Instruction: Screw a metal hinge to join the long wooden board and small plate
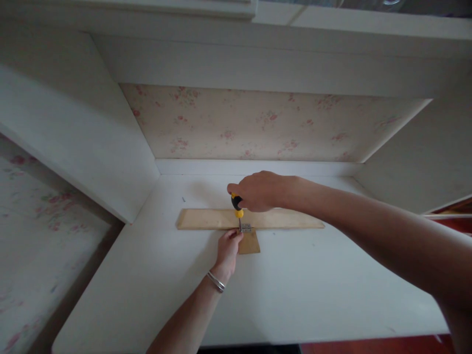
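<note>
From the head camera, your right hand (260, 191) is wrapping closed around the yellow-and-black screwdriver (237, 206), holding it upright with its tip on the small metal hinge (245, 228). Your left hand (227, 250) is pinching the shaft just beside the short wooden piece (250, 243), which is touching the long wooden strip (206, 219) lying on the white desk (295, 285).

Bare white desk (295, 295) lies open toward the viewer; 2 side walls (92, 147) and the back wall (258, 123) enclose the rest.
</note>
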Demonstrator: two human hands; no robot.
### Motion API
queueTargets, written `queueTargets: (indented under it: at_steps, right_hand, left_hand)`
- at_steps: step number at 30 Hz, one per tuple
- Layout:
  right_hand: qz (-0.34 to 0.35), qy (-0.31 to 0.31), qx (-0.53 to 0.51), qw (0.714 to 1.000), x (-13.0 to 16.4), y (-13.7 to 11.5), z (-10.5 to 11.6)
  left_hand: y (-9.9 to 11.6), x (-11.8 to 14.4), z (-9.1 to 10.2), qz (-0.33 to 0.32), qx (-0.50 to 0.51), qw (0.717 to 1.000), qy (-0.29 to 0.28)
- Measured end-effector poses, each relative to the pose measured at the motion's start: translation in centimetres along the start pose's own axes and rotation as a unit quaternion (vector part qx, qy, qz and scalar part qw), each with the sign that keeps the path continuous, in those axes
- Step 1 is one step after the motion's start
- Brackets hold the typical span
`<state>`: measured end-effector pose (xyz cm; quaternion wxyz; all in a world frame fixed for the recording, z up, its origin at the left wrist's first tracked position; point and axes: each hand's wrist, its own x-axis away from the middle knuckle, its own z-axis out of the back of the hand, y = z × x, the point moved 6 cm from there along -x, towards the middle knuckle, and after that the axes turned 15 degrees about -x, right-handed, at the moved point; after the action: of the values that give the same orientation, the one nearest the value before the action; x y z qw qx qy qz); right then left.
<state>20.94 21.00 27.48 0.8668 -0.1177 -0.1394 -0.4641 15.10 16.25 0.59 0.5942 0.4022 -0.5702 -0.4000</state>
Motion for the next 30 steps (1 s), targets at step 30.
queueTargets:
  at_steps: [30]
  right_hand:
    - [-0.038,-0.017,-0.014,0.999,-0.26,0.11,-0.52]
  left_hand:
    - [0.11,0.04,0.03,-0.003,0.008,1.0,-0.001]
